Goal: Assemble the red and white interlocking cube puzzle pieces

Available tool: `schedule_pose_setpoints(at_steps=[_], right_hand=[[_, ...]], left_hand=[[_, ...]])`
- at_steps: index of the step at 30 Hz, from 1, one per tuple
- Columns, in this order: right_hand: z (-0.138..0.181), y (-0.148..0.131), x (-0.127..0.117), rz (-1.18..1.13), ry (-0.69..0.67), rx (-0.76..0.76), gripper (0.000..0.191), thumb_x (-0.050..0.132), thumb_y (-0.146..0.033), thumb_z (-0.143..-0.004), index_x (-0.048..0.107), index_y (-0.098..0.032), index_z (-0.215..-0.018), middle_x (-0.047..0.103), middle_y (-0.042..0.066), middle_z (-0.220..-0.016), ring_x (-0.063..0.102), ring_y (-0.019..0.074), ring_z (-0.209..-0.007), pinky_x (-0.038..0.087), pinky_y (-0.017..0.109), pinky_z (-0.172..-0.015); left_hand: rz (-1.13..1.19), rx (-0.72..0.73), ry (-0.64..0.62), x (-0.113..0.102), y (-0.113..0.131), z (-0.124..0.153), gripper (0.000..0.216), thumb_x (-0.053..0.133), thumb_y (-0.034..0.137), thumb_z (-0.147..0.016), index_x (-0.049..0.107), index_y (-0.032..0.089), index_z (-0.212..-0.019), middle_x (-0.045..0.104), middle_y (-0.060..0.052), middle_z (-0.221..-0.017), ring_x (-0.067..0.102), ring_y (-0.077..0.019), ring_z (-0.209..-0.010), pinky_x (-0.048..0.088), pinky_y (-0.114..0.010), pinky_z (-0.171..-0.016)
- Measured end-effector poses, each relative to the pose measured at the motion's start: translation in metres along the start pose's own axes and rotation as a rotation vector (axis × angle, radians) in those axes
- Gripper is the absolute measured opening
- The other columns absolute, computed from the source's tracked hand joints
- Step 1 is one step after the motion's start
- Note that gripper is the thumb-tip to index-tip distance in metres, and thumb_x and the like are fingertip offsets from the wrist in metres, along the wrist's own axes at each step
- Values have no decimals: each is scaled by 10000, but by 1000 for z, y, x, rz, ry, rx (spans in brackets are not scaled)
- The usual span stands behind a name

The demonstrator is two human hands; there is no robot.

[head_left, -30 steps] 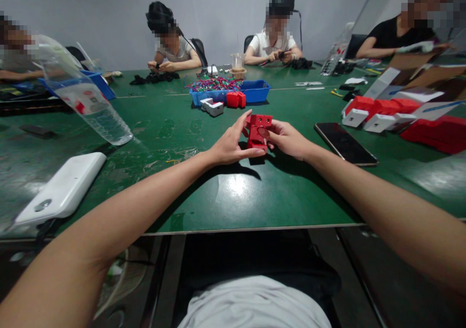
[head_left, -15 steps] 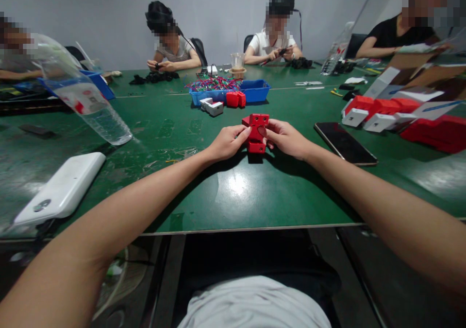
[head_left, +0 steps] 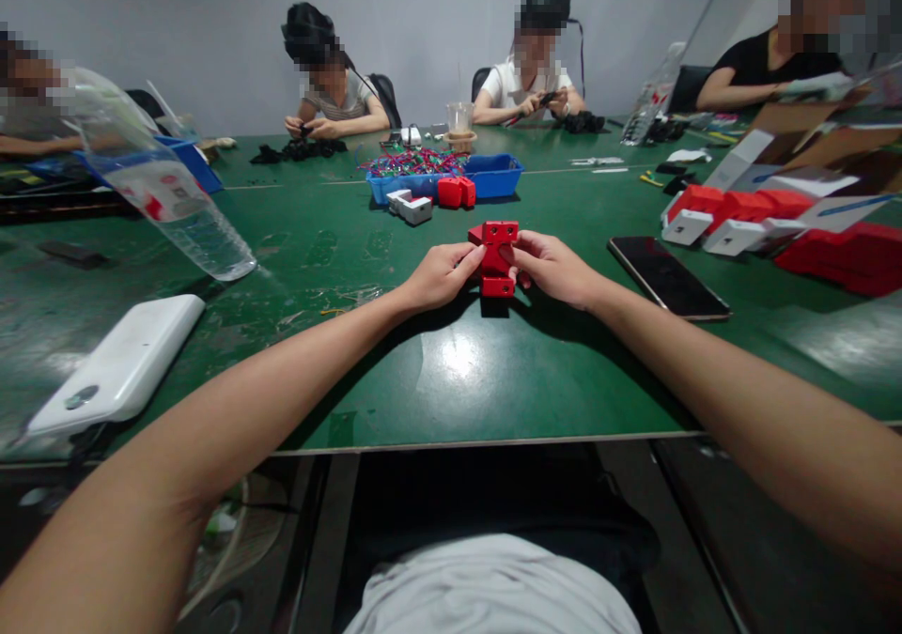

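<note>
You are holding the red part (head_left: pixel 497 263) before you, your left hand (head_left: pixel 443 275) pinching its left side and your right hand (head_left: pixel 554 270) gripping its right. Whether it is touching the table (head_left: pixel 381 390) is hard to tell. The phone (head_left: pixel 669 277) is lying near your right forearm (head_left: pixel 669 354); beyond the red part, a blue bin (head_left: pixel 497 183) is holding wires (head_left: pixel 415 161).

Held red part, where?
Head view, just right of centre: the red part is between the left hand and right hand, nearer than the blue bin.
</note>
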State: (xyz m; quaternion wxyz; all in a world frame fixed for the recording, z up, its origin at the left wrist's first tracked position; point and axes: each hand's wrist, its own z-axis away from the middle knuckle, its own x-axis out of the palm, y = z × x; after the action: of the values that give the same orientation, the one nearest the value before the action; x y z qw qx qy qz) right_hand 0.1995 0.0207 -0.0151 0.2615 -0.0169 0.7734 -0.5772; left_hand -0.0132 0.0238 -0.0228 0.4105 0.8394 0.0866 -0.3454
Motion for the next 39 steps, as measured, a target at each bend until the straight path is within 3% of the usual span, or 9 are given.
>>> schedule_pose_setpoints(at_steps=[14, 25, 39], right_hand=[[0, 4, -1, 37, -5, -18, 383, 606, -569, -893, 547, -191, -901, 638, 24, -806, 489, 102, -565, 378, 257, -508], [1, 2, -1, 67, 6, -19, 368, 580, -559, -904, 530, -195, -882, 598, 0, -716, 477, 111, -552, 359, 272, -514], [2, -1, 0, 63, 11, -19, 354, 587, -534, -895, 524, -186, -879, 603, 3, -719, 490, 108, -559, 380, 268, -531]], left_hand=[[91, -29, -20, -1, 1, -1, 527, 377, 528, -980, 622, 126, -744, 683, -48, -780, 626, -152, -744, 503, -265, -757], [146, -97, -46, -2, 6, 1, 537, 397, 527, -970, 654, 133, -711, 669, -23, -700, 645, -157, -743, 524, -252, -753], [155, -56, -32, -1, 6, 1, 576, 396, 571, -970, 644, 124, -705, 676, -35, -708, 639, -151, -718, 520, -254, -721]])
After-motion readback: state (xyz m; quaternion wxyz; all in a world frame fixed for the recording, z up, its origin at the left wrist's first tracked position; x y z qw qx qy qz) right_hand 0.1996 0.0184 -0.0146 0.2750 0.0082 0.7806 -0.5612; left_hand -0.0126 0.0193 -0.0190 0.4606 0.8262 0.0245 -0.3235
